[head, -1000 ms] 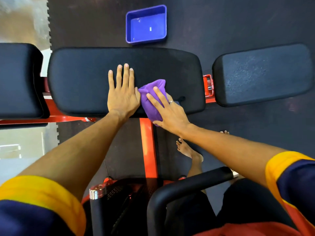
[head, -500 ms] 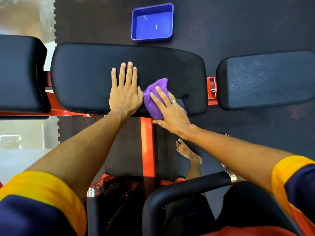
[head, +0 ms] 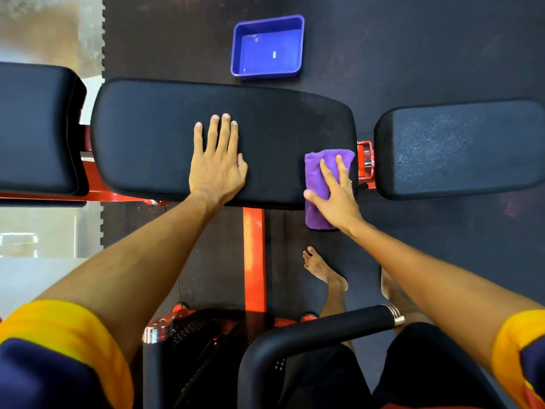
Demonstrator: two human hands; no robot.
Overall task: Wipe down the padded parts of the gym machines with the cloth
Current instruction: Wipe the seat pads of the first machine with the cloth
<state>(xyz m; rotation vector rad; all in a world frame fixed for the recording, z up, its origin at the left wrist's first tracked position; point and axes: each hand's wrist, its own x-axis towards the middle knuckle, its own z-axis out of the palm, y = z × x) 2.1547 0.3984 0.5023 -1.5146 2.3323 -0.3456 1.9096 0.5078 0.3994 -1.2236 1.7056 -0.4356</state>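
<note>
A long black padded bench section [head: 153, 137] lies across the middle of the view. My left hand [head: 216, 165] rests flat on it, fingers straight. My right hand [head: 334, 191] presses a folded purple cloth [head: 314, 175] with straight fingers against the pad's near right corner; the cloth's lower part hangs over the near edge. Another black pad [head: 460, 149] lies to the right, and a third [head: 35, 128] to the left.
A blue plastic tub [head: 267, 45] sits on the dark rubber floor beyond the bench. The orange frame beam [head: 253, 255] runs toward me under the pad. A black curved handle [head: 318, 332] and machine base are close below. My bare feet [head: 323, 268] stand right of the beam.
My right hand has slid the purple cloth from the pad's middle, beside my left hand, over to its right end. My left hand has stayed flat in place.
</note>
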